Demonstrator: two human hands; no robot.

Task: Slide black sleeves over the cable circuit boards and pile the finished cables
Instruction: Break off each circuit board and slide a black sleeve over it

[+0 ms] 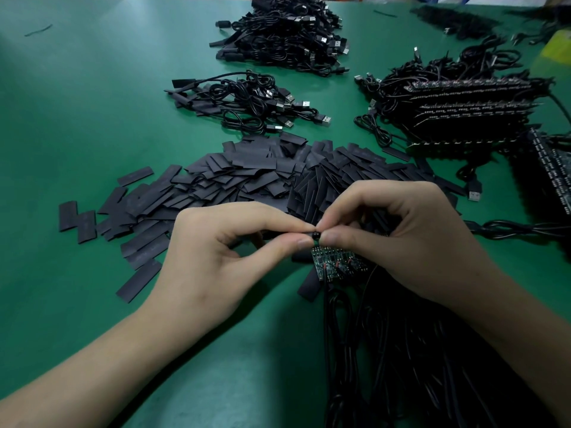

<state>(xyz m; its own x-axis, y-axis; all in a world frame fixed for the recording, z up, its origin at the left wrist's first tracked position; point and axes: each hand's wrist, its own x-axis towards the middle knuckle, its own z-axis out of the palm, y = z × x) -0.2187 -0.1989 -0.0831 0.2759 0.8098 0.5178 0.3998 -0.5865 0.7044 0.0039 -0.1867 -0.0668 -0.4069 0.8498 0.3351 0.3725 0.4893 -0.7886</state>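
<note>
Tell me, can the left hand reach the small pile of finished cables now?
Probably yes, once freed: the left hand pinches a sleeve with the right hand; only flat loose sleeves lie before the small pile.

The sleeve [315, 235] shows only as a small dark end between the fingertips of the 2 hands — its length is hidden. The right hand [401, 239] covers part of the boards [335, 264]. Cables [401, 366] run off the bottom edge; a yellow object [556, 54] is blurred and cut off.
</note>
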